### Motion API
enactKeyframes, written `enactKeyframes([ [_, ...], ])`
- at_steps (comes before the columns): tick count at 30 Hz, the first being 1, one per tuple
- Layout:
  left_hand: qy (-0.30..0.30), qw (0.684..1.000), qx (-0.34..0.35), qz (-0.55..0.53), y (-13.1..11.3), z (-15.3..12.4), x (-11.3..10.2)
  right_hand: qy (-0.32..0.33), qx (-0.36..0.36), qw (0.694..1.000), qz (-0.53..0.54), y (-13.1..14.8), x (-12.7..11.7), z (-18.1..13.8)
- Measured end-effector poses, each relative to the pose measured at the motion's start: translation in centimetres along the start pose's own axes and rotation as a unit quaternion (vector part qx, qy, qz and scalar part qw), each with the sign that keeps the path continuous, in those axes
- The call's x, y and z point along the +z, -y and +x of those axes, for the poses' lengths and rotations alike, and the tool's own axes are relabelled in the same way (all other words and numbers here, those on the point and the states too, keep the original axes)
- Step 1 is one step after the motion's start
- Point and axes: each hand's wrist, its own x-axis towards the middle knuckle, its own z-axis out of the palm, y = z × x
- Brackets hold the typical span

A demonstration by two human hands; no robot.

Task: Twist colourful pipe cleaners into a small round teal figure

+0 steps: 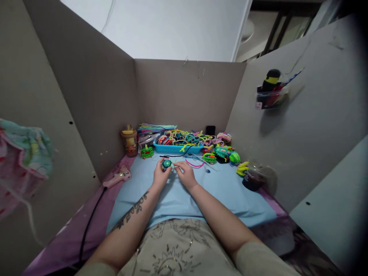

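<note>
My left hand (161, 172) is closed round a small teal piece (166, 165) with a yellow centre, which looks coiled from pipe cleaner. At its right side, the fingertips of my right hand (185, 174) are pinched together close to the piece; what they grip is too small to make out. Both hands are above the blue sheet (138, 195) on the table. Just beyond them lie a pink pipe cleaner (196, 165) and a dark one (172, 156).
A blue tray (178, 149) heaped with coloured pipe cleaners stands at the back. A green frog-like figure (147, 152) sits left of it, several fuzzy pieces (221, 151) right. A pink glue gun (119, 177) lies left; a clear-lidded tub (253, 178) stands right. Grey partitions (186, 92) enclose the table.
</note>
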Motion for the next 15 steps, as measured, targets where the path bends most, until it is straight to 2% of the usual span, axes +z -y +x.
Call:
enactKeyframes([
  [4, 0.013, 1.0, -0.006, -0.014, -0.01, -0.03, 0.08, 0.018, -0.009, 1.0, -0.012, -0.11, 0.04, -0.09],
  [7, 0.038, 0.996, -0.025, -0.077, 0.2, 0.01, 0.35, 0.028, -0.01, 0.999, -0.025, -0.26, -0.06, -0.01],
  [11, 0.091, 0.975, -0.067, -0.191, 0.38, 0.02, 0.57, 0.022, -0.031, 0.997, -0.07, -0.12, -0.24, 0.16],
  [15, 0.132, 0.955, -0.111, -0.241, 0.24, -0.15, 0.43, -0.003, -0.047, 0.993, -0.106, -0.01, -0.37, 0.25],
])
